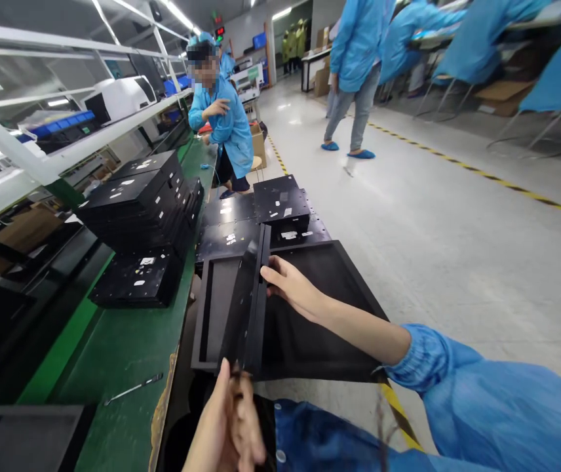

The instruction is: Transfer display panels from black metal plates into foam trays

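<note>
Case (251, 301), black and slim: stands on edge, tilted, at 12 o'clock, long side running away (clock read with 12 straight ahead). Rises over a recessed black base (334, 269); cannot tell whether one piece or two, being covered at the middle. Right hand (293, 285): extended from 4 o'clock, partly closed, thumb and fingers gripping the upper edge of the case. Left hand (234, 419): at 6 o'clock, half open with fingers curled, fingertips at the near end of the case; blurred, so cannot tell whether gripping or merely touching.

Beyond the base at 12 o'clock: labelled black boxes (280, 200), one resting on top of others. At 10 to 11 o'clock: tall stack of black units (147, 190) on a green bench (113, 347). At 9 to 10 o'clock: slim metal tool (133, 389) with dark handle, lying on the bench, well apart from both hands. At 9 o'clock: dark rimmed tray (25, 432). Near 11 to 12 o'clock: co-worker (231, 118) in blue smock, one forearm raised across the chest. At 1 o'clock: standing person (359, 46), blue-shod.
</note>
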Available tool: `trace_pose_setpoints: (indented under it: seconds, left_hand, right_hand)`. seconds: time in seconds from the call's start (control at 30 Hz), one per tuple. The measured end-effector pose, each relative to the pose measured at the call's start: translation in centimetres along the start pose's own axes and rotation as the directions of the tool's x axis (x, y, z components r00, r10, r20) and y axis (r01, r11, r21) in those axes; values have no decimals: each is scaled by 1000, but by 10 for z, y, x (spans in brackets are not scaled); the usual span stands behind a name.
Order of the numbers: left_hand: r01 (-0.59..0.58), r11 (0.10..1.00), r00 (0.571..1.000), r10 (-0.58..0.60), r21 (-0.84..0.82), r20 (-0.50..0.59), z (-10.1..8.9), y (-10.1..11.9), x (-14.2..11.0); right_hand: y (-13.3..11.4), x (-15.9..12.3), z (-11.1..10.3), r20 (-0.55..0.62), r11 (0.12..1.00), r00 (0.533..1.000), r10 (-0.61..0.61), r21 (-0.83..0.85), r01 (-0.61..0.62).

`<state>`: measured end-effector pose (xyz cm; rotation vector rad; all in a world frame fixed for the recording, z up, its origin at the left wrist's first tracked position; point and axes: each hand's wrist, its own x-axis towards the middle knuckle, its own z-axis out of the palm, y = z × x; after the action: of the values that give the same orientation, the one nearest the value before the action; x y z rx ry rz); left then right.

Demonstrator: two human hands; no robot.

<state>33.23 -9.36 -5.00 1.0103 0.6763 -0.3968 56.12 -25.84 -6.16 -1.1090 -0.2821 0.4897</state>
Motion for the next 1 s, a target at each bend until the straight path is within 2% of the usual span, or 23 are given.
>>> trace_pose_setpoints:
  seconds: [0.07,0.1,0.13,0.17,0.23,0.27,0.3,0.33,0.43,0.57,0.67,0.8,0.87,1.0]
  left_hand:
    - [-95,935,991,120,343,-53,-22,12,-5]
    - [-159,879,971,222,449,-91,-29,22,-8]
    - [-239,831,933,340,501,-119,-34,35,-11]
    - [-338,784,875,466,521,-132,-35,48,-12]
    - [-533,656,733,674,535,-96,-29,78,-10]
    - [-596,590,680,732,545,-48,-24,93,-7]
    - [-629,537,651,759,562,4,-16,108,-1]
    - [-639,500,645,762,584,53,-9,121,6]
    - [-620,449,677,720,644,149,13,156,32]
    - [-614,382,691,684,691,236,28,181,64]
    - [-618,339,684,676,709,273,30,188,73]
    - [-541,402,784,559,739,270,33,192,66]
    - [-513,416,815,509,751,275,37,194,60]
    - [-518,355,813,488,778,319,50,192,57]
  right_hand:
    - [-1,0,5,5,1000,1000,9,-18,-8]
    - [-2,0,7,6,999,1000,15,-33,-15]
    - [-3,1,10,4,999,1000,23,-49,-22]
    - [-4,3,14,-3,998,1000,29,-63,-29]
    - [-5,8,22,-27,995,999,29,-90,-31]
    - [-5,11,26,-37,994,999,26,-104,-29]
    - [-4,15,31,-45,992,999,23,-119,-28]
    - [-4,19,36,-49,990,999,21,-135,-27]
    - [-2,29,49,-53,983,998,29,-179,-38]
    - [1,37,55,-45,979,996,77,-183,-84]
    - [4,37,53,-35,986,995,97,-135,-101]
    - [8,32,49,-30,991,996,85,-96,-88]
    - [10,30,46,-28,994,997,69,-88,-71]
    - [16,22,36,-54,998,997,56,-31,-58]
